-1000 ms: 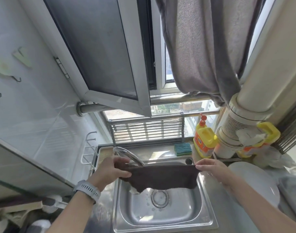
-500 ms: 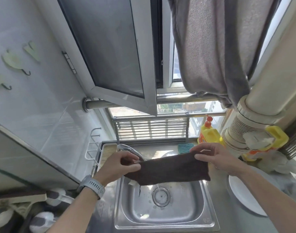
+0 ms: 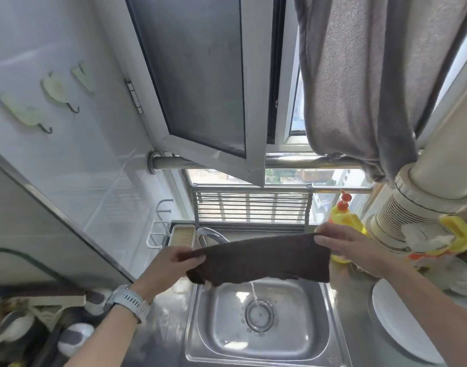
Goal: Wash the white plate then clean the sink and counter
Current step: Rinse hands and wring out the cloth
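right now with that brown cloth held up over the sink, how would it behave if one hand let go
Probably floppy: the brown cloth sags between the left hand and right hand, and its lower edge hangs unevenly. Let go, it would likely swing down limp from the other grip. Water runs into the sink below it, so it may be wet and heavier than it looks.

Two bare forearms are showing, with no sleeves reaching into view on either one. The left hand (image 3: 171, 266) is wearing nothing itself, but a watch (image 3: 130, 303) is sitting on the wrist just behind it: a pale grey band with a row of small slots along it, wrapping round to a grey case at the edge of the wrist. The right hand (image 3: 346, 247) and its wrist are going bare, with no ring, band or glove showing on the fingers (image 3: 325, 241)
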Action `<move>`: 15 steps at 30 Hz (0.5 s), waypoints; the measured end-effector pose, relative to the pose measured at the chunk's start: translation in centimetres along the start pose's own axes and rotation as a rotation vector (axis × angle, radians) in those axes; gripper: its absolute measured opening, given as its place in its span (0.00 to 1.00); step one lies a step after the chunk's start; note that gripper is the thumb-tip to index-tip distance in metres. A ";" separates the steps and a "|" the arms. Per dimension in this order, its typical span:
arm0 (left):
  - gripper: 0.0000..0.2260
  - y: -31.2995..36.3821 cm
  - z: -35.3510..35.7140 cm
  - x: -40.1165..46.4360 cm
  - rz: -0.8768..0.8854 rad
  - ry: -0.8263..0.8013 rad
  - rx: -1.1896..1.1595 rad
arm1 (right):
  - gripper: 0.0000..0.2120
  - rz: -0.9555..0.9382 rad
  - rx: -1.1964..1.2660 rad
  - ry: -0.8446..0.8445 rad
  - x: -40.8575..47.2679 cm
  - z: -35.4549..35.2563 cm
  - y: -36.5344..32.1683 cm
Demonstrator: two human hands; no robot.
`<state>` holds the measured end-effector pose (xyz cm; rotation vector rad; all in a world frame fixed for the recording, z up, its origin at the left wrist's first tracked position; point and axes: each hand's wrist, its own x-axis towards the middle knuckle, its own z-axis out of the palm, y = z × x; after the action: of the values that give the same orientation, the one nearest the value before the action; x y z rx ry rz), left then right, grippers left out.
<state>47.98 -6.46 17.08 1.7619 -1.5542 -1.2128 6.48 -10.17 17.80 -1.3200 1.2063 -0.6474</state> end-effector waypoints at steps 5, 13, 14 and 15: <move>0.10 -1.4 2.1 0.4 -0.326 0.033 -0.470 | 0.13 0.235 0.366 -0.019 2.8 2.7 1.8; 0.20 -4.4 2.6 -1.6 -0.375 0.028 -0.604 | 0.23 0.226 0.245 -0.166 3.4 3.9 1.4; 0.20 -4.4 2.2 -2.1 -0.317 0.008 -0.605 | 0.20 0.180 0.161 -0.144 3.6 4.0 0.7; 0.17 -4.5 1.8 -2.5 -0.257 0.017 -0.589 | 0.16 0.130 0.083 -0.099 3.9 4.2 -0.2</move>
<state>48.90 -2.71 13.19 1.5836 -0.8423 -1.5722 11.55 -12.18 16.20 -1.1808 1.1622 -0.5277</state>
